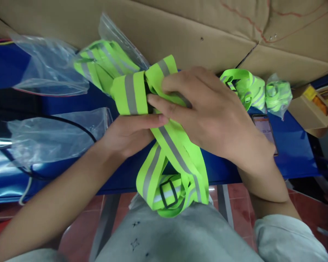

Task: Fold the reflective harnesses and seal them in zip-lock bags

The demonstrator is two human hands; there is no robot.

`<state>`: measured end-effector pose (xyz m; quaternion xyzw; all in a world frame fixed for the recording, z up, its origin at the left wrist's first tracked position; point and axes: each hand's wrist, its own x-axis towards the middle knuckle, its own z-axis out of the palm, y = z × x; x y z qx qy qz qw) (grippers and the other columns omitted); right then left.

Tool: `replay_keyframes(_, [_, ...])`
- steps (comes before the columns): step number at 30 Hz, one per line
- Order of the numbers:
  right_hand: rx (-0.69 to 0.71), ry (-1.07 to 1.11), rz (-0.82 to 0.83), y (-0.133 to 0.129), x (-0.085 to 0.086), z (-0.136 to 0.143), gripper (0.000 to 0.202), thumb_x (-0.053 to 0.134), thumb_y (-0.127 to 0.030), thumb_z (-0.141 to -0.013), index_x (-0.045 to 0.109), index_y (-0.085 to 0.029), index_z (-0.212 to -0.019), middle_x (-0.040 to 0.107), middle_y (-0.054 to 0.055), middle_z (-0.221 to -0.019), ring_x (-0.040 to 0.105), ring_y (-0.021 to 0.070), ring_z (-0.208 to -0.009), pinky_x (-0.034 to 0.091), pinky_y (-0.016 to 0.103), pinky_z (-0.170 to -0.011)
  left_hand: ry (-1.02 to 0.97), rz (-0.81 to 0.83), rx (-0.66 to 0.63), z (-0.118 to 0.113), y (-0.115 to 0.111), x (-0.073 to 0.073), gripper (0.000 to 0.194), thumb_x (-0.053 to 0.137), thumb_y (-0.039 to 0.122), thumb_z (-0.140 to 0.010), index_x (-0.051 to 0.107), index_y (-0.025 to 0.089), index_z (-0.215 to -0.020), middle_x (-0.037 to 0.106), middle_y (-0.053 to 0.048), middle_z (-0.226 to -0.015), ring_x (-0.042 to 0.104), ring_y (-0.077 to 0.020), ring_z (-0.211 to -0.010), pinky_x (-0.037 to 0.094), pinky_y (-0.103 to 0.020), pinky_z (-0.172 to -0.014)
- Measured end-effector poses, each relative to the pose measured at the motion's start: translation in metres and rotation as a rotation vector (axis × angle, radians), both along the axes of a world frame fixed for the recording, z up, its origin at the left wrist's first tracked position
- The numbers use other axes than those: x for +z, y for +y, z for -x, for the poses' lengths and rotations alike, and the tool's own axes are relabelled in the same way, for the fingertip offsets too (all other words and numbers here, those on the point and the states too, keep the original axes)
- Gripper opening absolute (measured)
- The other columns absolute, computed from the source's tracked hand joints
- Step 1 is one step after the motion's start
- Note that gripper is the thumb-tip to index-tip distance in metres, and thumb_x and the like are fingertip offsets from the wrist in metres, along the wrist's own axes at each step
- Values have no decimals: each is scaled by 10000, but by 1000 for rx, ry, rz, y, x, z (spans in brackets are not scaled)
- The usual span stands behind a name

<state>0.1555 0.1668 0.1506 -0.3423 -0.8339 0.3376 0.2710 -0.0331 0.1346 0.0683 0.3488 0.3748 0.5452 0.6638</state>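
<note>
A neon yellow-green reflective strap with a grey stripe is gathered between my two hands, over the table's front edge. My left hand grips it from below, thumb laid across the band. From above, my right hand pinches the strap near a dark piece mostly hidden by my fingers. The strap's lower part hangs in loops against my shirt, with a black slide buckle showing. Just behind my left hand, a clear plastic bag holds more of the same folded strap.
Two clear plastic bags lie at the left, crossed by a black cable. Bundled straps, a bagged roll, a phone and a small cardboard box sit at the right. Brown cardboard spans the back.
</note>
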Motion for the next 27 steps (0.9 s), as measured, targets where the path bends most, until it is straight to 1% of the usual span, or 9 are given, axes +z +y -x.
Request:
replay_keyframes(3, [96, -127, -180, 5, 2, -2, 256, 519, -491, -1027, 755, -401, -985, 742, -9, -1297, 610, 272, -1375, 455, 464, -1263, -62, -34, -81, -3, 5, 7, 661, 989, 356, -617, 724, 291, -1220, 789, 33, -1126, 570, -386, -1454, 609, -529, -1118])
replay_keyframes(6, [147, -144, -196, 11, 4, -8, 302, 596, -620, -972, 758, -373, -909, 754, 23, -1202, 669, 287, -1255, 523, 469, -1188, -86, -27, -127, -9, 6, 13, 516, 933, 426, -739, 735, 224, -1171, 786, -11, -1189, 584, -382, -1441, 598, -526, -1121])
replay_keyframes(10, [109, -22, -112, 17, 8, -15, 328, 664, -679, -927, 749, -367, -876, 735, -13, -1165, 650, 257, -1273, 588, 410, -1106, -54, -39, -71, -12, 4, 17, 303, 855, 339, -845, 764, 190, -1093, 772, -33, -1279, 578, -356, -1451, 567, -501, -1160])
replay_keyframes(13, [61, 36, -145, 19, 10, -16, 272, 722, -580, -932, 737, -350, -1076, 678, -29, -1346, 585, 258, -1377, 594, 377, -1101, -21, -53, 23, -10, 4, 15, 307, 899, 284, -796, 793, 211, -1075, 791, -19, -1241, 611, -332, -1420, 551, -470, -1182])
replay_keyframes(15, [54, 60, -173, 22, 11, -18, 380, 700, -536, -966, 670, -316, -1276, 581, -40, -1505, 547, 248, -1425, 573, 373, -1134, 7, -54, 48, -11, 4, 12, 392, 931, 261, -755, 796, 230, -1122, 815, -10, -1165, 676, -321, -1340, 563, -476, -1165])
replay_keyframes(18, [26, 72, -39, 30, 6, -20, 499, 738, -483, -955, 603, -297, -1397, 527, -36, -1592, 546, 218, -1429, 549, 320, -1137, 30, -57, -1, -12, 3, 7, 444, 956, 292, -733, 797, 216, -1140, 832, -15, -1062, 777, -306, -1135, 620, -496, -1079])
replay_keyframes(23, [136, 130, 407, 37, -21, -13, 328, 770, -532, -896, 743, -287, -1112, 775, -63, -1052, 733, 173, -1011, 614, 253, -791, 85, -81, -50, -14, 0, 3, 376, 963, 352, -731, 811, 195, -1037, 837, -35, -1057, 816, -278, -942, 696, -446, -898])
replay_keyframes(25, [157, 209, 469, 35, -33, -5, 305, 761, -533, -914, 728, -259, -1044, 742, -63, -909, 706, 144, -840, 593, 252, -690, 131, -76, -3, -13, 1, 2, 403, 981, 342, -702, 812, 200, -1039, 838, -39, -1063, 813, -281, -959, 693, -447, -922])
replay_keyframes(27, [125, 290, 445, 31, -42, 3, 343, 802, -518, -893, 702, -224, -1038, 737, -50, -924, 688, 137, -829, 604, 263, -734, 151, -54, 6, -13, 2, 0, 505, 994, 338, -679, 800, 212, -1128, 837, -44, -1058, 814, -284, -950, 696, -459, -917])
